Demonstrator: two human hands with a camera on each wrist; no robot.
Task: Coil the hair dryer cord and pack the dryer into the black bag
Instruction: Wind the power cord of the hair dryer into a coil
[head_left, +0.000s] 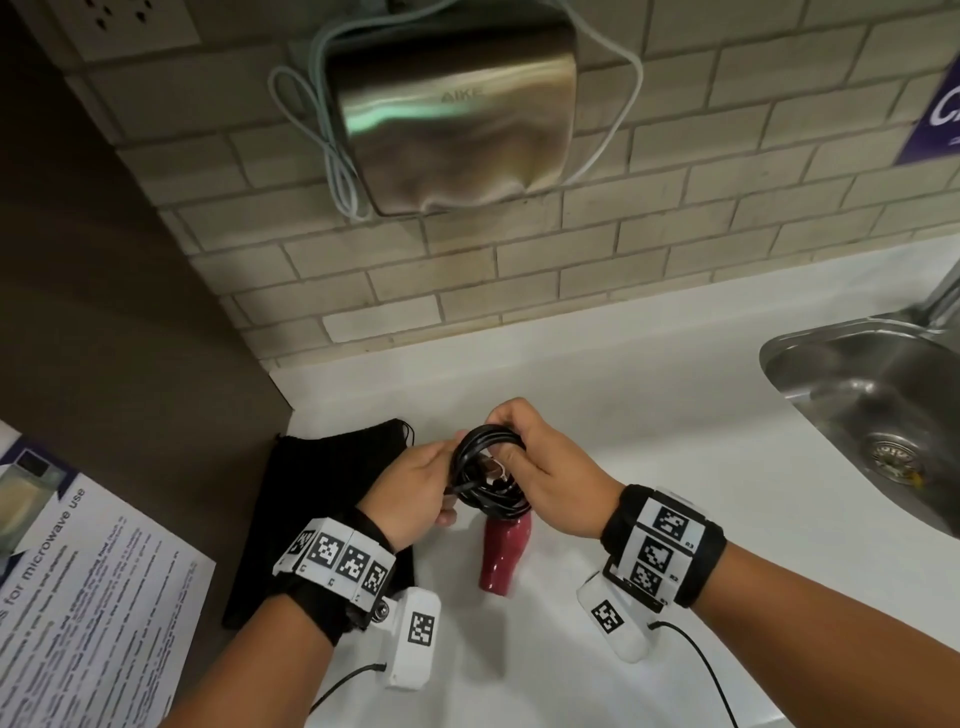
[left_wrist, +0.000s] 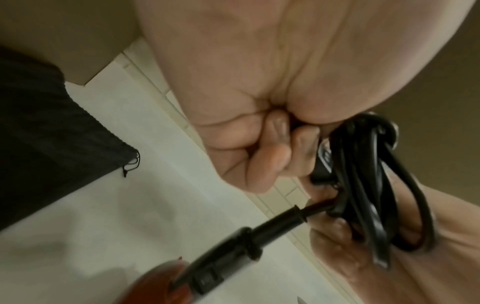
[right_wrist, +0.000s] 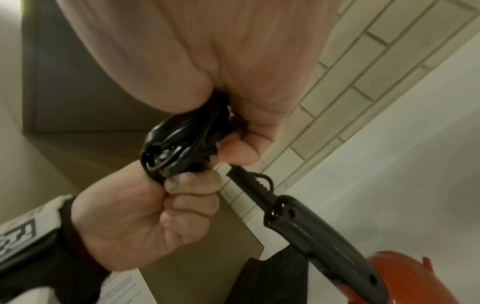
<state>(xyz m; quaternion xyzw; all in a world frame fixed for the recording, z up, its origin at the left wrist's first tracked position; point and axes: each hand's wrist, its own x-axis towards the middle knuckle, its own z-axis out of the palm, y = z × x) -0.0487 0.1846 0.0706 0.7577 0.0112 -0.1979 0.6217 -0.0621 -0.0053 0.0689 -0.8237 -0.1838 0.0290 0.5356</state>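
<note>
Both hands hold a coil of black cord (head_left: 485, 470) above the white counter. My left hand (head_left: 415, 486) grips the coil's left side with curled fingers (right_wrist: 192, 197). On the right side my right hand (head_left: 540, 467) grips it, thumb over the loops (right_wrist: 187, 139). Below the coil hangs the hair dryer (head_left: 506, 551), red body downward, with its black handle (right_wrist: 319, 232) leading up to the cord (left_wrist: 363, 185). The black bag (head_left: 317, 499) lies flat on the counter, left of the hands and partly under my left wrist; its drawstring end (left_wrist: 131, 164) shows in the left wrist view.
A steel sink (head_left: 878, 415) is sunk into the counter (head_left: 649, 415) at the right. On the tiled wall hangs a metal hand dryer (head_left: 452, 109) with pale cables. A printed notice (head_left: 78, 597) is on the brown panel at the left.
</note>
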